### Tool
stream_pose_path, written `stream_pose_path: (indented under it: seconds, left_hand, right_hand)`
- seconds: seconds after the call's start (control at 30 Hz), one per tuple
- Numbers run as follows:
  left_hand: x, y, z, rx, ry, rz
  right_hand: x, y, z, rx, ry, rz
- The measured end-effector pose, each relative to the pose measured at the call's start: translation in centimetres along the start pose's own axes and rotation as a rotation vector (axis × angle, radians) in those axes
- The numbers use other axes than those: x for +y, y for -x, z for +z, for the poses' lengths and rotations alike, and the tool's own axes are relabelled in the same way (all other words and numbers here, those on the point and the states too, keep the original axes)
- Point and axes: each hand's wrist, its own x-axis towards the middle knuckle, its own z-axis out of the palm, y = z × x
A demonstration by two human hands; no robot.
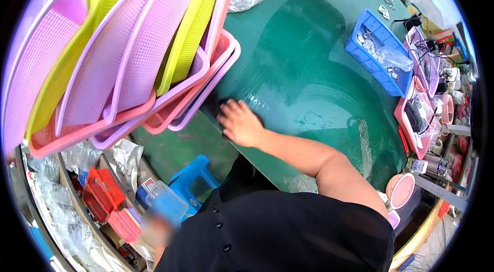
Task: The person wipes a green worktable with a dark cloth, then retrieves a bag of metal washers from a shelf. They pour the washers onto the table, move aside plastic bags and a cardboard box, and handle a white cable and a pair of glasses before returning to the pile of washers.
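My right hand [239, 124] lies with its fingers spread near the left edge of a green tabletop [303, 87]. Dark material, perhaps a cloth [261, 116], shows around and under that palm; most of it is hidden. Wet, shiny streaks cover the green surface beyond the hand. Low on the left, my left hand [157, 229] is blurred, so its fingers cannot be made out. It is nearest to a clear bluish plastic box [167, 201] and a pink container [124, 224].
Stacked purple, yellow-green and pink perforated baskets [139, 40] lean at upper left, overhanging the table edge. A blue crate [378, 69] with small parts stands at right, near a pink basket [411, 123]. Below the table edge are a blue stool [190, 184] and a red basket [101, 194].
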Motion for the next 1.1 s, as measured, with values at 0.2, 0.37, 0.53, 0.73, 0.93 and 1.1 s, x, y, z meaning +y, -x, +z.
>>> stream_pose_path:
  seconds: [0.2,0.37,0.53,0.73,0.93,1.1]
  left_hand:
    - [1.9,5.2,-0.4,0.318,-0.581,0.407]
    - [4.8,5.2,0.2,0.895,-1.338,0.703]
    - [-5.7,-4.5,-4.9,0.066,-0.176,0.143]
    - [-5.6,-10.8,-6.4,-0.097,-0.094,0.16]
    - [-4.8,-15.1,-7.6,-0.199,-0.127,0.178]
    - [-3.1,-18.3,-7.6,-0.279,-0.137,0.206]
  right_hand:
    - [8.7,-2.5,-5.0,-0.087,0.329,0.463]
    - [7.9,-2.5,-4.5,-0.012,0.315,0.566]
    - [-3.9,1.8,2.3,0.287,0.167,0.224]
    - [5.6,10.2,-10.5,0.196,0.602,0.752]
    - [11.1,21.8,-13.7,0.389,0.942,1.27]
    - [-2.6,9.5,-5.4,0.269,0.546,0.841]
